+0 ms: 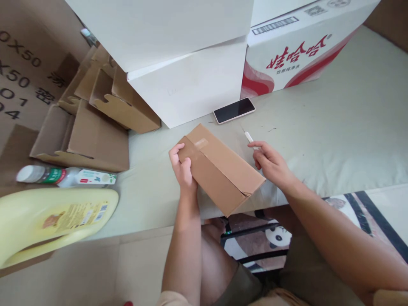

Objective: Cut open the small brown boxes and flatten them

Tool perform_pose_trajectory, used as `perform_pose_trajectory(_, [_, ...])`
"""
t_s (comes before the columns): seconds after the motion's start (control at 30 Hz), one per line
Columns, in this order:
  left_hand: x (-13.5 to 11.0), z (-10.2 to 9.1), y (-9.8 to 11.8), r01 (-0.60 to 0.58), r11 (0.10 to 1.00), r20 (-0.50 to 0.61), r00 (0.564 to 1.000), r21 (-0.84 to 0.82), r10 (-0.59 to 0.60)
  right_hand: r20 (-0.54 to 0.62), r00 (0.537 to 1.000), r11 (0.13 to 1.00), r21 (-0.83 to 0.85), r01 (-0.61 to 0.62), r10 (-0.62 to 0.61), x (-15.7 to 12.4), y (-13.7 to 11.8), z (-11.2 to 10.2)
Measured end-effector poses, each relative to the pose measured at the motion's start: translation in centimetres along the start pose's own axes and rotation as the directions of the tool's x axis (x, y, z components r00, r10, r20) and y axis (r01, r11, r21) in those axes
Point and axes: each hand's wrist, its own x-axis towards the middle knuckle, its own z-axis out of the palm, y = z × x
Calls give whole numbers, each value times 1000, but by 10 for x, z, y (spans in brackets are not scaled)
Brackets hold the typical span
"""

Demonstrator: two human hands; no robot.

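A closed brown cardboard box is tilted above the pale surface, one strip of clear tape across its top seam. My left hand grips the box at its left end, thumb and fingers on the cardboard. To the right of the box, my right hand is closed around a slim white-handled tool with a thin pointed tip. The tip points away from me and is apart from the box. Just beyond the box lies a phone with a dark screen.
White cartons and a red-and-white carton stand at the back. Open brown boxes are stacked on the left. Nearer are a plastic bottle and a yellow jug. Panda-patterned fabric shows below the edge.
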Motion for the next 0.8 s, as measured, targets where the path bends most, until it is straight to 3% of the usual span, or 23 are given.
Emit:
perform_pose_trajectory(0.17, [-1,0,0,16,1000,31,999,-9,-15,64,998,999,33,-3,1,-2,-6,1])
perform_pose_trajectory(0.43, [-1,4,-1,50,998,29,998,-38,-49,186,982,992,-128,9,15,-5,-7,2])
perform_pose_trajectory(0.8, [-3,11,-6,82,990,80,994,-118,-73,192,981,995,-104,1,19,-4,-2,6])
